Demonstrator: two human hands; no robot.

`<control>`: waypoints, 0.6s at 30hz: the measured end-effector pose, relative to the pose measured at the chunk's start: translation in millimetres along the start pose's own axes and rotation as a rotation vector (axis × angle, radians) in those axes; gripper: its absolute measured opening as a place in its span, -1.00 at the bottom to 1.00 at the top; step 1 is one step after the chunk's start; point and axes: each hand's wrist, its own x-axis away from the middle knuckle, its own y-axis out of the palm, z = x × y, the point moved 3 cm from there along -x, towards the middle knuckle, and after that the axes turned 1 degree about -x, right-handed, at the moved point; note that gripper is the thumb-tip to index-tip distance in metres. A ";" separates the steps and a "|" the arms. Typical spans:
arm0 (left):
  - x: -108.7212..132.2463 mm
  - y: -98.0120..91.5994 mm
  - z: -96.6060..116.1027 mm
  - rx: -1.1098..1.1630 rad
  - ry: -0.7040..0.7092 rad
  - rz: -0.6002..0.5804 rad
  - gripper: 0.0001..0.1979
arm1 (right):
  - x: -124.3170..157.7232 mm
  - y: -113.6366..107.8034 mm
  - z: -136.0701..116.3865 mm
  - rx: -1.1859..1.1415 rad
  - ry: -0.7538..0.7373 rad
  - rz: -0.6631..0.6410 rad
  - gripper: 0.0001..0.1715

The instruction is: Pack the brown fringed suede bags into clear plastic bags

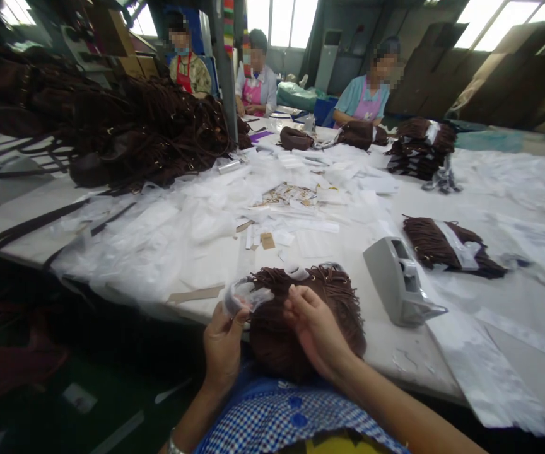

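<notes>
A dark brown fringed bag [272,347] rests at the table's front edge, against my body. White wrapping [296,272] shows at its top. At the bag's left side, my left hand [224,347] is closed on a piece of clear plastic wrapping [253,296], thumb and fingers pinching it. My right hand [314,325] is in front of the bag, its thumb and fingertips pressed together. Whatever may be between those fingertips is too small to make out.
A grey tape dispenser [386,287] stands right of the bag, with another fringed bag [424,243] beyond it. Plastic sheets [149,246] and small tags [291,194] cover the middle. Brown bags [135,132] are heaped left. Three people work across the table.
</notes>
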 end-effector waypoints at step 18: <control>-2.6 1.4 2.3 0.085 -0.236 -0.328 -0.69 | -34.7 16.6 -19.2 1.035 -0.461 -0.287 -0.82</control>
